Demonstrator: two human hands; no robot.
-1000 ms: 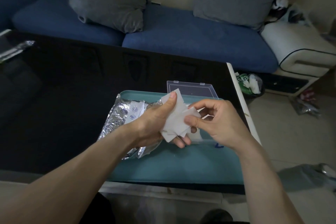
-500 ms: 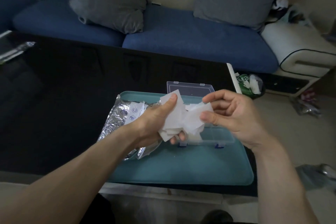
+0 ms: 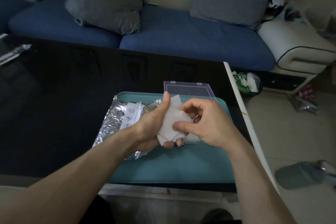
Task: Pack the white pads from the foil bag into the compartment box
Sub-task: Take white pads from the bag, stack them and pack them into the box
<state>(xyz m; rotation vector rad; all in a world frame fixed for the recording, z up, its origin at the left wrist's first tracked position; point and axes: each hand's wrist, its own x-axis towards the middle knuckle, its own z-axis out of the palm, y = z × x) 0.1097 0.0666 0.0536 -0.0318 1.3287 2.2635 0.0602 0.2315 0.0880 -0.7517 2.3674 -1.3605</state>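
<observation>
My right hand [image 3: 205,125] has come back from over the box [image 3: 189,90] to the stack of white pads [image 3: 171,123], thumb and forefinger pinching the top one to peel it off. My left hand [image 3: 152,123] grips the stack, thumb up, above the teal tray [image 3: 181,165], beside the foil bag [image 3: 116,120]. Half a second ago the right hand was lifted away toward the box with a pad. So one more is probably packed; many remain.

- table [image 3: 72,114] — black and glossy
- tray [image 3: 181,165] on the table's right end
- sofa [image 3: 181,38] beyond the table, two cushions [image 3: 107,5] on it
- bin [image 3: 247,82] just right of the table's far corner
</observation>
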